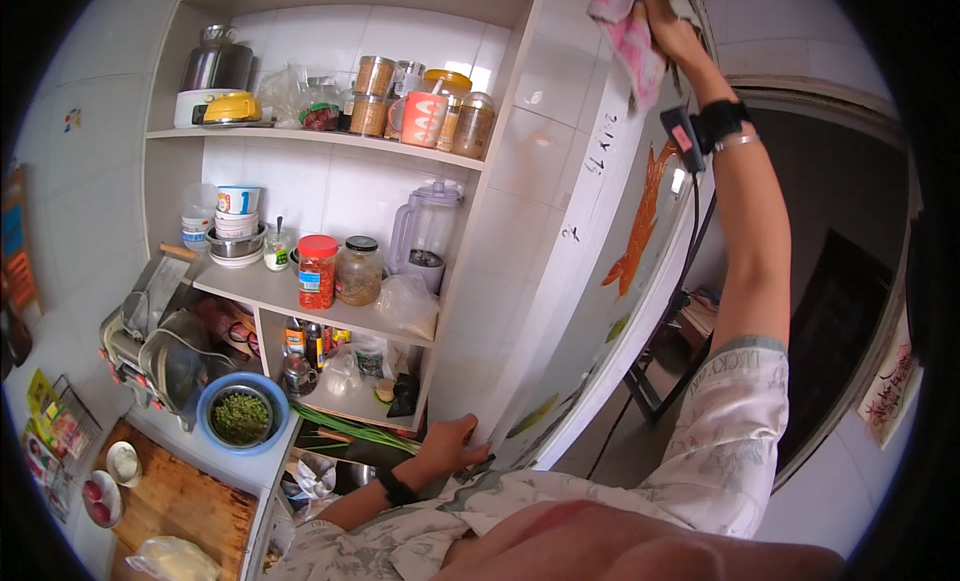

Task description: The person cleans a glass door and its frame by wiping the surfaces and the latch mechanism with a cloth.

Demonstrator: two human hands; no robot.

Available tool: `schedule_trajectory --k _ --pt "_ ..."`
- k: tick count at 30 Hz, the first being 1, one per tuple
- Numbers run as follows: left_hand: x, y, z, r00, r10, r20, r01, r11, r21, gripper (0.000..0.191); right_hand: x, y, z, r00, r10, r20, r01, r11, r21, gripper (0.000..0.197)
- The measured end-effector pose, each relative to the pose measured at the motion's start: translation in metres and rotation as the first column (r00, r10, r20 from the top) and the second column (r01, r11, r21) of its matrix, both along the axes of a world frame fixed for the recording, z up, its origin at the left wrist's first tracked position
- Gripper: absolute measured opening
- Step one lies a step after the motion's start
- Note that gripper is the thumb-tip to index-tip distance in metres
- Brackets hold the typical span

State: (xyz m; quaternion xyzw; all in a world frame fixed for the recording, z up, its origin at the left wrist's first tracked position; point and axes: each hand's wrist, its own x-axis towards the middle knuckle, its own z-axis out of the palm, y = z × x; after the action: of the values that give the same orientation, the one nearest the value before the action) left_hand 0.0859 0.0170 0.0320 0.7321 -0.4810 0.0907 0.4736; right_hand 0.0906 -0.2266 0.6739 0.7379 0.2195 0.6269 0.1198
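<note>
My right hand [664,25] is raised at the top of the view and holds a pink and white cloth [626,33]. The cloth hangs beside the upper part of a white door frame [589,176] with handwritten marks. My left hand [450,446] is low in the middle, near the tiled wall and the lower end of the glass panel. Its thumb and a finger are apart, with nothing seen between them; a small dark thing shows by the thumb. An orange fish decoration [641,221] is on the glass panel [600,288] below the cloth.
Left stands an open shelf unit [315,138] with jars, a mug [418,119], bowls and a blender [427,236]. Below it are a blue basin [281,412] with chopped greens, green onions [360,427] and a wooden board [180,498]. A dark doorway [825,206] is at the right.
</note>
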Motion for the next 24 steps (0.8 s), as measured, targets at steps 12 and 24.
schedule_trajectory --k 12,24 --pt "0.003 0.001 -0.004 1.0 0.001 0.005 -0.001 0.999 -0.045 0.039 -0.017 -0.004 -0.013 0.887 -0.443 0.129 0.45 0.767 -0.458 0.041" --pt "0.014 0.01 -0.006 0.997 0.055 -0.048 -0.059 0.995 -0.086 0.037 0.016 0.047 -0.171 0.991 0.128 -0.03 -0.131 0.952 -0.278 0.04"
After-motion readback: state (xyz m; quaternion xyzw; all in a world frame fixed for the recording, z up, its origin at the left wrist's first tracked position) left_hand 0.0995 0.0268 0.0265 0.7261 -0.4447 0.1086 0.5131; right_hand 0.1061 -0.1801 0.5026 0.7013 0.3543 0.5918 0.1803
